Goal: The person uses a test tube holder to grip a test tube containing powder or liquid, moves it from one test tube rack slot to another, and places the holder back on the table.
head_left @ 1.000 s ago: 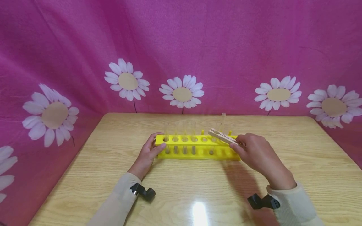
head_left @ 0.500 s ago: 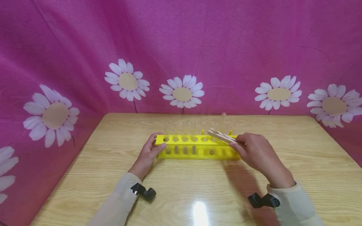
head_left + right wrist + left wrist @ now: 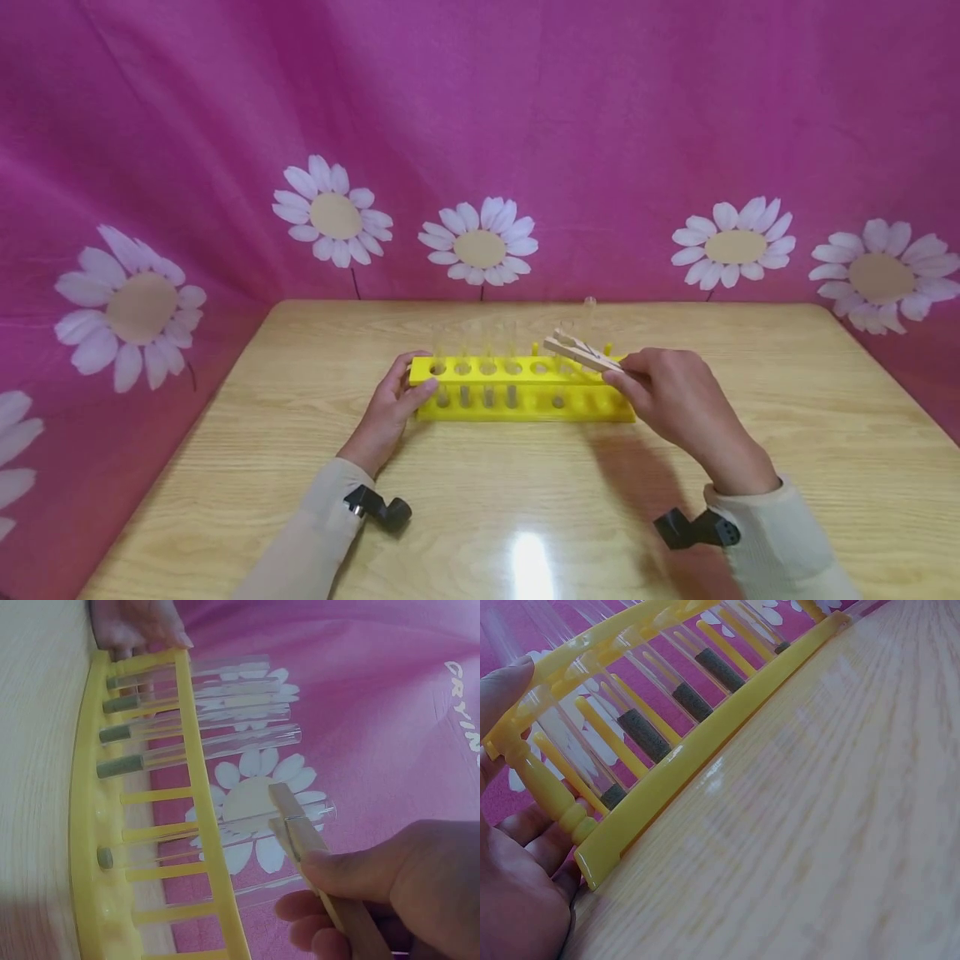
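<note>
The right hand's (image 3: 667,408) fingers pinch a wooden clip (image 3: 583,353), prongs apart, hiding part of the yellow rack (image 3: 517,380) at frame centre; the left hand's (image 3: 386,408) fingers grip the rack's left end. Clear tubes (image 3: 247,742) stand in it. Grained surface (image 3: 480,492) below; daisy-printed cloth (image 3: 585,125) across the top.

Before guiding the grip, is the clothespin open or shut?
Open: the right wrist view shows the clothespin, pinched by the right hand, its tips apart.

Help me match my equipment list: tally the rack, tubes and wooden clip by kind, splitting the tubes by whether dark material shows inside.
Tubes showing dark material: 5
Tubes showing no dark material: 1
Yellow rack: 1
Wooden clip: 1
Total: 8
</note>
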{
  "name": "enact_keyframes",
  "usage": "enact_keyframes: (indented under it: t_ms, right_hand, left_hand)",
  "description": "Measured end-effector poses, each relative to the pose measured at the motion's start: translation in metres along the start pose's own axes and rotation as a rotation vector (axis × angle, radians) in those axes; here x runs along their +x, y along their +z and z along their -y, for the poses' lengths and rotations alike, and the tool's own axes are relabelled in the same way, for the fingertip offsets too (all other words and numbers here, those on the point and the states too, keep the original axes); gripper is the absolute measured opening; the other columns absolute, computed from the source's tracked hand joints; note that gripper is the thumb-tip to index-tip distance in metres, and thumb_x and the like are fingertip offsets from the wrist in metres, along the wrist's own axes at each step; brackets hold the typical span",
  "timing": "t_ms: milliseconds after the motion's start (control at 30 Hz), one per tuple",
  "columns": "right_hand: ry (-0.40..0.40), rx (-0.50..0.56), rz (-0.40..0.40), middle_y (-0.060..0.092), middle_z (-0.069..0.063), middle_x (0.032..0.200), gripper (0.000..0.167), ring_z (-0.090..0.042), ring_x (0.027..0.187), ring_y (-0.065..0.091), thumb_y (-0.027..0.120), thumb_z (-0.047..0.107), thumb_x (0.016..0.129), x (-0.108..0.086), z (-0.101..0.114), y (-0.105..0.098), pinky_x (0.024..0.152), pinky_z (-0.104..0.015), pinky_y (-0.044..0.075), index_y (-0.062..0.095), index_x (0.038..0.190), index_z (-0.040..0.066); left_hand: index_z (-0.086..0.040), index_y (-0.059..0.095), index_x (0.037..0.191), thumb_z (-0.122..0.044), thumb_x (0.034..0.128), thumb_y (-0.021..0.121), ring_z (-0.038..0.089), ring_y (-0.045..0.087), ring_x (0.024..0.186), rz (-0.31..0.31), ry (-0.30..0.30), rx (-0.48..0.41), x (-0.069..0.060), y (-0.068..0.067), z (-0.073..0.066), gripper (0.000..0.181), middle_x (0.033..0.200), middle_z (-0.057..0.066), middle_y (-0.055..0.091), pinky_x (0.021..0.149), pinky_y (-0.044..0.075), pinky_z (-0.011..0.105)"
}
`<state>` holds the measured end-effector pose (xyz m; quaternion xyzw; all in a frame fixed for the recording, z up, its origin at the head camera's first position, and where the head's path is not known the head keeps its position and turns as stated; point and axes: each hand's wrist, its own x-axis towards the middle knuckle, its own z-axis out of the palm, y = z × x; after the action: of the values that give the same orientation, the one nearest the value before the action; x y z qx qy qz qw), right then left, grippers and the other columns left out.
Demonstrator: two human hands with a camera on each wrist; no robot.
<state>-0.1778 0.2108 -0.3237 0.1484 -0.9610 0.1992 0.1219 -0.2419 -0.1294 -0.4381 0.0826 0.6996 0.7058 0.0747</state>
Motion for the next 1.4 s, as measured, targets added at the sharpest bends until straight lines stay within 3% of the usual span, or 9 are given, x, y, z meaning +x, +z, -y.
enact_keyframes:
  t_ms: [333, 633, 933, 1167, 1400]
  right_hand:
    - [0.023, 0.015, -0.055, 0.044, 0.002, 0.057, 0.020, -0.014, 0.051, 0.038, 0.069, 0.023, 0.090, 0.0007, 0.0027, 0.0008, 0.052, -0.031, 0.031, 0.068, 0.076, 0.009]
    - [0.024, 0.058, -0.173, 0.056, -0.002, 0.065, 0.015, -0.015, 0.053, 0.044, 0.071, 0.018, 0.088, 0.0017, 0.0029, 0.0033, 0.050, -0.029, 0.036, 0.074, 0.088, 0.003]
    - [0.007, 0.057, -0.258, 0.058, -0.003, 0.066, 0.017, -0.016, 0.053, 0.044, 0.073, 0.017, 0.087, 0.0022, 0.0042, 0.0016, 0.049, -0.029, 0.036, 0.074, 0.093, 0.001]
    - [0.038, 0.063, -0.270, 0.059, -0.004, 0.067, 0.018, -0.017, 0.055, 0.044, 0.075, 0.017, 0.085, 0.0011, 0.0053, -0.0010, 0.049, -0.029, 0.036, 0.073, 0.093, 0.001]
    - [0.042, 0.050, -0.291, 0.060, -0.005, 0.068, 0.021, -0.018, 0.056, 0.045, 0.075, 0.019, 0.085, 0.0005, 0.0027, -0.0048, 0.050, -0.030, 0.037, 0.073, 0.092, 0.000]
  left_hand:
    - [-0.029, 0.047, 0.131, -0.037, 0.0911, 0.066, 0.024, 0.048, 0.121, 0.006, -0.005, -0.004, 0.0009, 0.0001, 0.0001, 0.045, 0.137, 0.004, 0.048, 0.104, 0.034, 0.039]
    - [-0.029, 0.046, 0.131, -0.038, 0.0902, 0.067, 0.024, 0.048, 0.121, -0.001, -0.022, -0.007, 0.0012, 0.0002, -0.0013, 0.046, 0.136, 0.004, 0.048, 0.105, 0.033, 0.040]
    - [-0.028, 0.046, 0.131, -0.038, 0.0904, 0.067, 0.023, 0.048, 0.121, -0.001, -0.012, -0.003, 0.0020, 0.0001, -0.0019, 0.047, 0.136, 0.004, 0.048, 0.104, 0.034, 0.039]
    - [-0.023, 0.044, 0.132, -0.028, 0.0933, 0.065, 0.025, 0.049, 0.117, 0.013, -0.001, -0.048, 0.0018, -0.0001, -0.0004, 0.044, 0.134, 0.009, 0.048, 0.100, 0.036, 0.037]
    - [-0.022, 0.044, 0.133, -0.028, 0.0937, 0.064, 0.025, 0.050, 0.117, 0.008, 0.011, -0.029, 0.0023, -0.0008, 0.0012, 0.045, 0.134, 0.009, 0.049, 0.100, 0.037, 0.037]
